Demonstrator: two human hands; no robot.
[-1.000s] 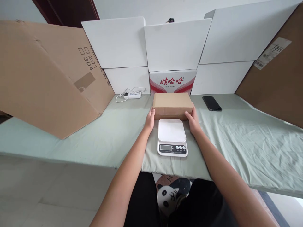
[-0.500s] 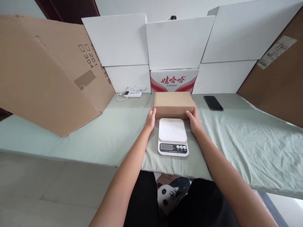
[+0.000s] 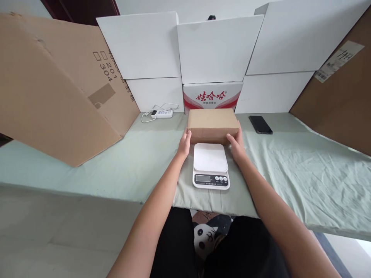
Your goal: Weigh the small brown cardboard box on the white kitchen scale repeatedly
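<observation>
A small brown cardboard box [image 3: 213, 119] is gripped between my two hands, just behind a white kitchen scale [image 3: 211, 166]. My left hand [image 3: 184, 143] presses its left end, thumb on the front face. On the opposite end, my right hand [image 3: 237, 143] has its thumb on the front face and its fingers around the side, partly hidden. Nothing lies on the scale's flat white plate. Its dark panel with a small display and round buttons faces me, and the display looks blank.
White boxes [image 3: 139, 46] stand stacked along the back, with a red-and-white printed carton [image 3: 213, 96] in the middle. Large brown cardboard sheets [image 3: 66, 92] flank the green-clothed table [image 3: 116, 173]. A power strip [image 3: 162, 113] lies at back left, a black phone [image 3: 260, 124] at back right.
The whole view has shifted slightly upward. Both hands keep their hold on the cardboard box, which looks slightly nearer or raised; the scale has stayed in place.
</observation>
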